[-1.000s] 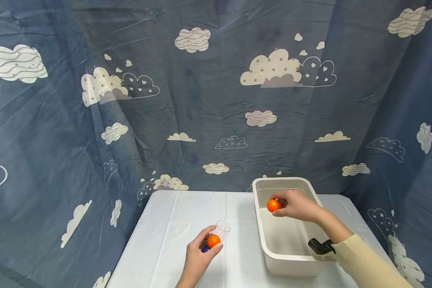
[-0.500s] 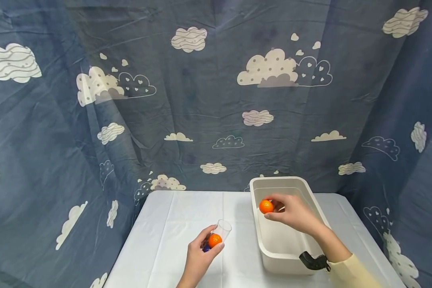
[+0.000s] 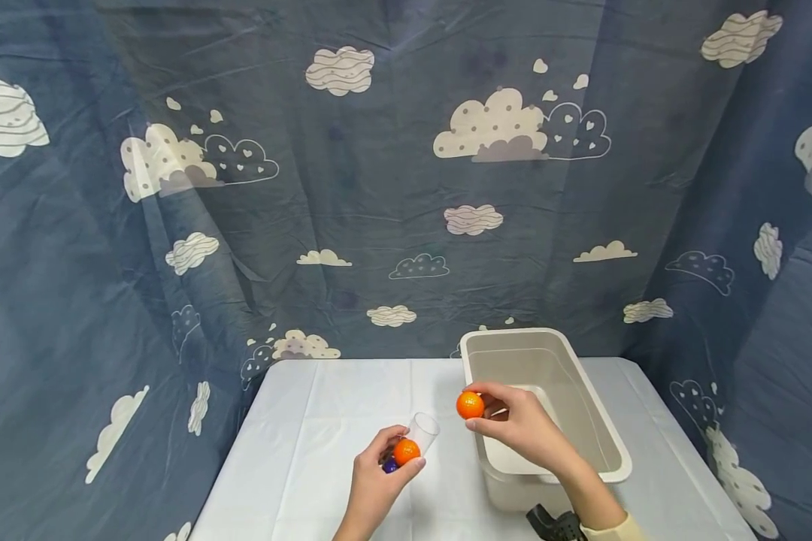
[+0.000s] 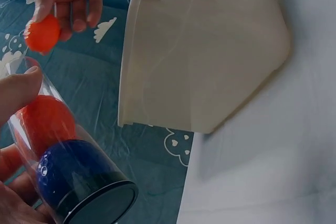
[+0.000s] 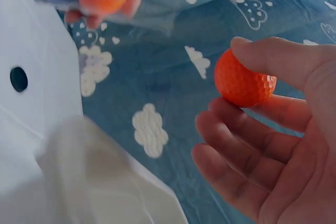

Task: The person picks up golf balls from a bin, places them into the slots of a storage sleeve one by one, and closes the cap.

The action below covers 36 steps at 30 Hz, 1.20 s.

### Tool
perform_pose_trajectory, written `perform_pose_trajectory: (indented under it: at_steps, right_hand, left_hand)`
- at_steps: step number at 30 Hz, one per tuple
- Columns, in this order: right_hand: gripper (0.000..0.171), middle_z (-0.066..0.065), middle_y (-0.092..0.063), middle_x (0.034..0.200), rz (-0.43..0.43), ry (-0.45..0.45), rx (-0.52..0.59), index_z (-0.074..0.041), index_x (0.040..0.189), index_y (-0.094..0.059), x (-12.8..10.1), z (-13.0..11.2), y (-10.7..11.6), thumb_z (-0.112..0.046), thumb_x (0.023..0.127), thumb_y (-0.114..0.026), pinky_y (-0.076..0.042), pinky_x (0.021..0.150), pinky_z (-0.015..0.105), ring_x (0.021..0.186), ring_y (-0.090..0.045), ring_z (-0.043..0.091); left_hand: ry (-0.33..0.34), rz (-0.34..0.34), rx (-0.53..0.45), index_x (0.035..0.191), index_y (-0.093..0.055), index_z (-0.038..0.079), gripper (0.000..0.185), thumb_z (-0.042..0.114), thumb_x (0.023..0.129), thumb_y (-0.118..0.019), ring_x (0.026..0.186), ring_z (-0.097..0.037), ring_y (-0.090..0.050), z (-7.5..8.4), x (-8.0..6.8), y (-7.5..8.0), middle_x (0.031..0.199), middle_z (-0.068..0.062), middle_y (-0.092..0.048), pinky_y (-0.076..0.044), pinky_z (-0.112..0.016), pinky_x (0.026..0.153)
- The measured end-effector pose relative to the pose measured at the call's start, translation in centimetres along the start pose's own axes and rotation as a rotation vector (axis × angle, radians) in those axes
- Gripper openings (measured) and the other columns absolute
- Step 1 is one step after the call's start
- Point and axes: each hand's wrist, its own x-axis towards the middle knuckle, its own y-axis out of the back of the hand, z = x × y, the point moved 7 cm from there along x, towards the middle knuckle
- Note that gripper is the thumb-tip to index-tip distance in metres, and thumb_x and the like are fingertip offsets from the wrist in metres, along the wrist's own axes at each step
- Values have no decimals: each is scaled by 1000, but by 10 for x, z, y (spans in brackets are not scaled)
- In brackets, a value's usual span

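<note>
My left hand (image 3: 377,475) grips a clear tube (image 3: 424,430), tilted with its mouth up toward the right. Inside, a dark blue golf ball (image 4: 73,169) lies at the dark-rimmed base and an orange golf ball (image 4: 46,124) rests against it. Between thumb and fingers my right hand (image 3: 524,428) pinches another orange golf ball (image 5: 244,80), held over the left rim of the bin. The other fingers of that hand are loosely bent. In the left wrist view this pinched ball appears just beyond the tube's mouth.
A beige rectangular bin (image 3: 585,376) stands on the white-covered table (image 3: 325,428), right of the tube. Dark blue cloth curtains (image 3: 352,188) with cloud prints hang behind and at both sides. A black wrist mount (image 3: 555,524) sits on the right forearm near the bin's front.
My right hand has carried the pinched orange golf ball left and slightly down, from over the bin's inside toward the tube. The left hand keeps nearly still with the tube. The head view has shifted slightly.
</note>
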Motion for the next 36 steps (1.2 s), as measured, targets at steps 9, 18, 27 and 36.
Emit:
perform_pose_trajectory:
  at_steps: [9, 18, 27, 36]
  right_hand:
    - [39, -5, -71, 96, -66, 0, 36, -21, 118, -69, -4, -6, -33, -29, 83, -85, -58, 76, 32, 81, -68, 16]
    - [38, -5, -70, 99, -79, -17, 50, -21, 119, -69, -2, -6, -48, -29, 85, -83, -58, 76, 32, 79, -67, 16]
    - [41, 5, -68, 97, -104, 8, 62, -19, 125, -68, -3, -10, -61, -25, 87, -81, -57, 77, 30, 81, -68, 16]
    - [46, -4, -66, 97, -93, 33, 76, -29, 128, -64, -6, -14, -71, -27, 86, -82, -57, 74, 31, 79, -68, 14]
  left_hand:
    - [-14, -33, -19, 116, -67, 25, 42, 34, 79, -87, 90, -15, -65, 0, -1, -6, 102, 5, -69, -54, -26, 80]
    - [-11, -44, -52, 116, -68, 26, 42, 32, 79, -88, 90, -15, -65, 2, -4, -8, 102, 3, -69, -54, -24, 78]
    - [11, 22, -16, 119, -67, 24, 42, 28, 81, -86, 94, -15, -66, -5, -6, -2, 105, 5, -69, -54, -28, 82]
    - [0, 77, -17, 119, -66, 29, 46, 39, 79, -86, 95, -15, -67, -11, -8, 16, 105, 6, -69, -54, -29, 84]
